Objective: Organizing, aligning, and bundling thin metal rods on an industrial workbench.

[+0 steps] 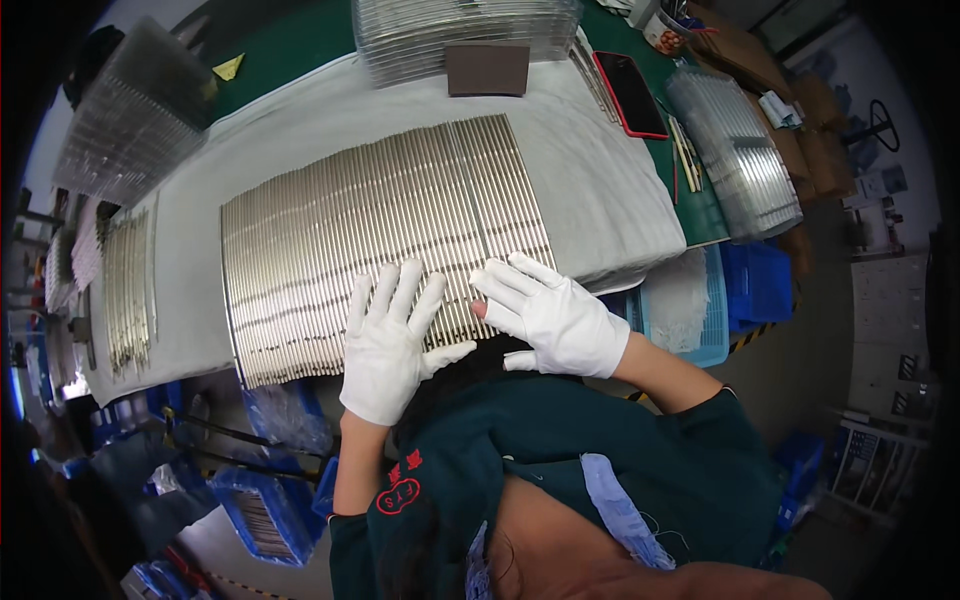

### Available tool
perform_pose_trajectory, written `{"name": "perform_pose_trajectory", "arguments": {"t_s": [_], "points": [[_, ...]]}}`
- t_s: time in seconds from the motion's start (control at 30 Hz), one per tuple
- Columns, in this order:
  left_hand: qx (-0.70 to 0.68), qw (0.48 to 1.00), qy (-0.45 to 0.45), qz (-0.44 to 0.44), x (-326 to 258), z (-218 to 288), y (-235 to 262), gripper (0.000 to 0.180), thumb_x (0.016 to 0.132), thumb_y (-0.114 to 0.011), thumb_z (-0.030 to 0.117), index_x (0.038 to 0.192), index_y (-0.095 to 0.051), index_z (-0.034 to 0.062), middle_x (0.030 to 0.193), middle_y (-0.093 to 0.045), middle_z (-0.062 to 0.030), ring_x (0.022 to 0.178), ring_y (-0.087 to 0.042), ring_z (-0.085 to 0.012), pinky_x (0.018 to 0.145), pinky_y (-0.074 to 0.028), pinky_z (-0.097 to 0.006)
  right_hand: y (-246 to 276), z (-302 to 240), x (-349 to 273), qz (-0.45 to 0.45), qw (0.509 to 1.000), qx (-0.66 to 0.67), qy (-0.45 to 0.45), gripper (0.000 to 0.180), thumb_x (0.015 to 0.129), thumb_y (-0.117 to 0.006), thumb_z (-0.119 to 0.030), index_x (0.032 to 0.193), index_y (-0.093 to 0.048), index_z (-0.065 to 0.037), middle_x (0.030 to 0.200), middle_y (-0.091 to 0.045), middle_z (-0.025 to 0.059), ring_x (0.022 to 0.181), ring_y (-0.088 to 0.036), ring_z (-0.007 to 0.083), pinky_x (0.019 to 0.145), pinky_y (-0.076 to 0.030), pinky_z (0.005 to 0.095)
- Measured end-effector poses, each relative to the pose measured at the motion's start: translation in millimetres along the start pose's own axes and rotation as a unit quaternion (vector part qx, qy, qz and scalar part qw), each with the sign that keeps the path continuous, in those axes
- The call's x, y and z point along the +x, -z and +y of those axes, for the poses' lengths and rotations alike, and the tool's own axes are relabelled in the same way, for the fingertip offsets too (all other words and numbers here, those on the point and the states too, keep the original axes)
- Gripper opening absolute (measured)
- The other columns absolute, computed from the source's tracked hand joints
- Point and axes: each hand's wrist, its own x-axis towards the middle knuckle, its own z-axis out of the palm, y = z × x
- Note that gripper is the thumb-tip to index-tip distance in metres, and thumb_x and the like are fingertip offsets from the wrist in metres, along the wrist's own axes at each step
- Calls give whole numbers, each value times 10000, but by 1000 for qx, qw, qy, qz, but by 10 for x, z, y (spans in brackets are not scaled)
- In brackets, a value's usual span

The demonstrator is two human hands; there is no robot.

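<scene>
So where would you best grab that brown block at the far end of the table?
Probably by its two short sides, coming from above. The brown block lies flat on the white cloth, its far edge close against the clear trays, so left and right sides look freest.

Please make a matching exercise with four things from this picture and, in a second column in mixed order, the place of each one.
Things:
1. left hand
2. dark brown pad
3. phone with red case
4. blue crate

Places:
A. below the right end of the bench
B. flat on the near edge of the metal strips
C. far edge of the white cloth, beside the stacked clear trays
D. right of the cloth, on the green mat

Pairs: 1-B, 2-C, 3-D, 4-A
</scene>
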Motion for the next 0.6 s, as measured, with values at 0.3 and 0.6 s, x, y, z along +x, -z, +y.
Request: {"name": "perform_pose_trajectory", "arguments": {"t_s": [0.3,0.6], "points": [[-32,999,1,1,-46,-50,6,845,745,-756,583,1371,-586,41,1397,-554,-188,1337,-483,-388,1157,-341,-539,161,61,-292,-9,996,-47,-81,689,717,-844,-340,1282,-608,-25,1458,-524,206,1383,-479,358,1192,-328,492],[-38,999,12,19,-9,-34,-18,919,720,-777,581,1374,-545,-22,1389,-562,-162,1325,-495,-333,1165,-335,-491,111,-110,40,-29,999,-35,-22,764,750,-820,-435,1348,-569,-31,1499,-495,204,1431,-442,362,1222,-285,530]]}}
